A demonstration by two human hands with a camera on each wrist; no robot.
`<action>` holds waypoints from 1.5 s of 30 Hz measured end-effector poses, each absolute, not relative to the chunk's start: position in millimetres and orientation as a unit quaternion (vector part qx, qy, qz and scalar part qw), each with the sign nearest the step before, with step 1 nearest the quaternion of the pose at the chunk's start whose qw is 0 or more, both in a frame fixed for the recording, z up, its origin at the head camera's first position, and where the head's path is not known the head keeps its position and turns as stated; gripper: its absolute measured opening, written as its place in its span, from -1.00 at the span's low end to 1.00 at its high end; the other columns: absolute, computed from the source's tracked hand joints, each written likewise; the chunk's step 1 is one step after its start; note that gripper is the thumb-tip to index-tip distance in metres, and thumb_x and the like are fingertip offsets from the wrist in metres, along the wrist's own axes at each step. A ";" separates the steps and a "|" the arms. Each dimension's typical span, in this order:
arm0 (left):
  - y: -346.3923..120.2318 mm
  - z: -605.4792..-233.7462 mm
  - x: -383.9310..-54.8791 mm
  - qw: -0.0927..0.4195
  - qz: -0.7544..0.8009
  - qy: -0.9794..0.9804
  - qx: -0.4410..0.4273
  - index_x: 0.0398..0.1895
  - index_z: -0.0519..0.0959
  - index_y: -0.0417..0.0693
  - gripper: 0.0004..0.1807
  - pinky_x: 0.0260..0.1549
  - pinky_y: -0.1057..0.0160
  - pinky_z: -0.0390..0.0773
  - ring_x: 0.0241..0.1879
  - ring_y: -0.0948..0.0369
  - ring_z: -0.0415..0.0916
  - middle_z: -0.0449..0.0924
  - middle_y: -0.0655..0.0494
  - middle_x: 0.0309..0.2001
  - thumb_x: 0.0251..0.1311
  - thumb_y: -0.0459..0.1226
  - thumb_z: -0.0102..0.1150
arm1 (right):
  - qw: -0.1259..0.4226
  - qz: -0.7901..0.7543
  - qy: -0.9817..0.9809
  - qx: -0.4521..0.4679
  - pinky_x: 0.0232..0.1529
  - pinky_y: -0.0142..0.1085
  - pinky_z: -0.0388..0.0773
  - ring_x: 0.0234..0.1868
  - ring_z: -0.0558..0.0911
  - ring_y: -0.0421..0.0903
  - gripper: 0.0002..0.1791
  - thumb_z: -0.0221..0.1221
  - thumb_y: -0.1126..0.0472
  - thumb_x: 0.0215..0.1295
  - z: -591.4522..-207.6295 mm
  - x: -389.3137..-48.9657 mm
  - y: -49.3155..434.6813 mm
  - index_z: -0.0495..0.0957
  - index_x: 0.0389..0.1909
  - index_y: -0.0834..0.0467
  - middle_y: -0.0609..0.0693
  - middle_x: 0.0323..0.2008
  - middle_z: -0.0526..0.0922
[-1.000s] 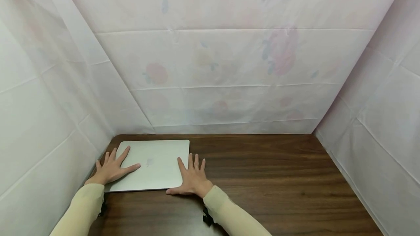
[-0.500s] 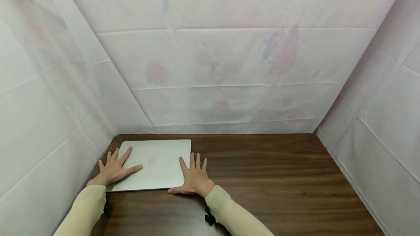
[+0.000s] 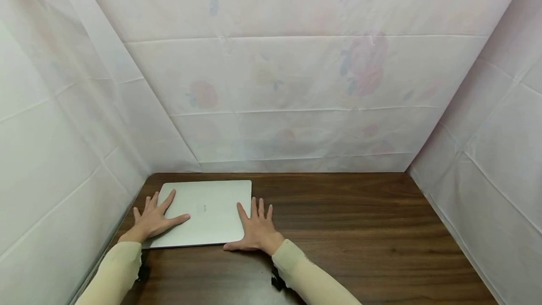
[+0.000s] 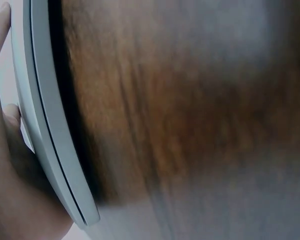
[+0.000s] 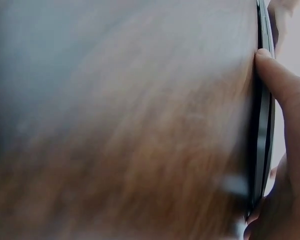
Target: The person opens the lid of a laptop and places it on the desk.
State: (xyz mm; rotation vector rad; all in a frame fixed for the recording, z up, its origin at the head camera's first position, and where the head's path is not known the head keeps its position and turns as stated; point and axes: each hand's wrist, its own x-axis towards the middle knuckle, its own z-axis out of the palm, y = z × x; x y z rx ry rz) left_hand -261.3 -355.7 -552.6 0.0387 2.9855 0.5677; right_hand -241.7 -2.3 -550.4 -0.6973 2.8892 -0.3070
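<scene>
A closed silver laptop (image 3: pixel 211 215) lies flat at the left of the wooden table in the head view. On its left side rests my left hand (image 3: pixel 153 224), fingers spread, thumb and index on the lid, the other fingers past the left edge. My right hand (image 3: pixel 257 232) is at the near right corner, index finger over the lid and thumb along the front edge. The left wrist view has the laptop's edge (image 4: pixel 50 115) close up, with part of the hand beside it. In the right wrist view the thumb (image 5: pixel 277 77) touches the laptop's dark front edge.
Brown wood-grain tabletop (image 3: pixel 347 229) stretches to the right of the laptop. White fabric with faint fruit prints (image 3: pixel 296 74) hangs behind the table, and more white sheets enclose the left side (image 3: pixel 55 154) and right side (image 3: pixel 504 154). Black wrist devices sit under both sleeves.
The laptop has slid a little to the right across the tabletop, and both hands have moved along with it. Their spread fingers look much the same as before.
</scene>
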 end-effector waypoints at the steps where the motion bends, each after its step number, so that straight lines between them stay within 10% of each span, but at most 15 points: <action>1: -355.1 -552.6 -261.3 0.050 0.187 0.981 0.013 0.70 -0.16 0.06 0.26 0.20 -0.72 -0.48 0.49 -0.62 -0.42 -0.34 -0.61 0.56 0.13 0.45 0.15 | 0.078 -0.104 0.964 -0.233 0.50 0.42 -0.09 0.64 -0.13 0.36 0.38 0.08 -0.76 -0.03 -550.3 -241.6 -1.4 -0.18 0.70 -0.15 0.32 0.65 -0.14; 45: -319.6 -555.0 -255.7 0.044 0.178 0.983 0.019 0.69 -0.05 0.08 0.24 0.01 -0.76 -0.69 0.50 -0.61 -0.45 -0.28 -0.55 0.58 0.09 0.50 0.13 | 0.094 -0.129 0.958 -0.240 0.46 0.50 -0.14 0.63 -0.20 0.41 0.39 0.16 -0.71 -0.02 -548.3 -233.8 36.5 -0.15 0.70 -0.09 0.39 0.63 -0.19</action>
